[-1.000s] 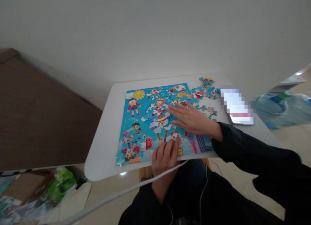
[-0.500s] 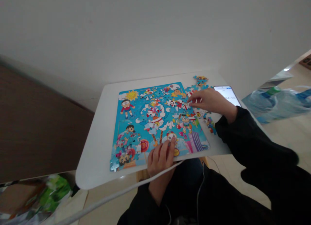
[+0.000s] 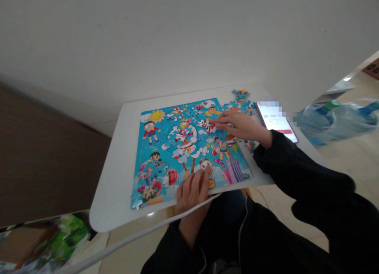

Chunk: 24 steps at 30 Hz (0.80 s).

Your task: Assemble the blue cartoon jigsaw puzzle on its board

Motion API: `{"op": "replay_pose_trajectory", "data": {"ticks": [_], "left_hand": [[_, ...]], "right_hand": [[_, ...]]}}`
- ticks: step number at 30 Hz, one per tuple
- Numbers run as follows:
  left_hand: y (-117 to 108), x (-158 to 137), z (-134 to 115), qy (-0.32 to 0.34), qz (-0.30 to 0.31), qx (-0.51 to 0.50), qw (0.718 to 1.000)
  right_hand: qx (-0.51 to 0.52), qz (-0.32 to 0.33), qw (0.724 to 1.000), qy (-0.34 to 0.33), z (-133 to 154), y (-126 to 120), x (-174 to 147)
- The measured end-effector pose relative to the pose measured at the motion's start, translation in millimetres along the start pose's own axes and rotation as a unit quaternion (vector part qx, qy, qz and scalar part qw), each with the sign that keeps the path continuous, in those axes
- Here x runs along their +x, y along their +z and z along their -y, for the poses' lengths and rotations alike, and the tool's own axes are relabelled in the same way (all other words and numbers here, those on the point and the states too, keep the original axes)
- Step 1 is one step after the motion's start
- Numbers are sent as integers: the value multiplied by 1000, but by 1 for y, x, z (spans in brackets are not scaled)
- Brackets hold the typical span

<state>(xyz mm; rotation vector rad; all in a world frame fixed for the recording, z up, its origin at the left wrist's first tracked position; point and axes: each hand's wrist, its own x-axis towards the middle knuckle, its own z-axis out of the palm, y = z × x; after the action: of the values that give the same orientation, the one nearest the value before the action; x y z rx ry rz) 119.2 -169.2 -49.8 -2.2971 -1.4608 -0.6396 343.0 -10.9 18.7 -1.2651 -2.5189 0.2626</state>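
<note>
A brightly coloured cartoon jigsaw puzzle lies in its flat blue-bordered tray on a white table. My left hand rests flat on the puzzle's near edge, fingers stretched out and the index fingertip on a white-faced figure. Over the right part of the puzzle, my right hand has its thumb and index finger close together at a puzzle piece by a red-and-white figure. The fingers partly hide that piece. Loose pieces lie beyond the tray's right edge, some of them under my right hand and wrist.
A phone with a lit timer screen lies at the table's right side. Wrapped large water bottles stand on the floor to the right. A white cable crosses in front of my left wrist. The wall borders the table's far side.
My right hand has moved left from the tray's right edge onto the puzzle, uncovering more of the phone. My left hand stays in place on the puzzle. The view has shifted slightly.
</note>
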Motion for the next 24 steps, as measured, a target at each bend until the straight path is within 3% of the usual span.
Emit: {"op": "replay_pose_trajectory", "data": {"ticks": [4,14,24], "left_hand": [[0,0,-1,1,1,-4,1000],[0,0,-1,-4,-8,0,1000],[1,0,-2,-7,-10,2,1000]], "right_hand": [[-19,-34,999,33,-6,-2,0],[-27,-5,1000,11,-1,15,2],[46,10,999,1,20,1,2]]}}
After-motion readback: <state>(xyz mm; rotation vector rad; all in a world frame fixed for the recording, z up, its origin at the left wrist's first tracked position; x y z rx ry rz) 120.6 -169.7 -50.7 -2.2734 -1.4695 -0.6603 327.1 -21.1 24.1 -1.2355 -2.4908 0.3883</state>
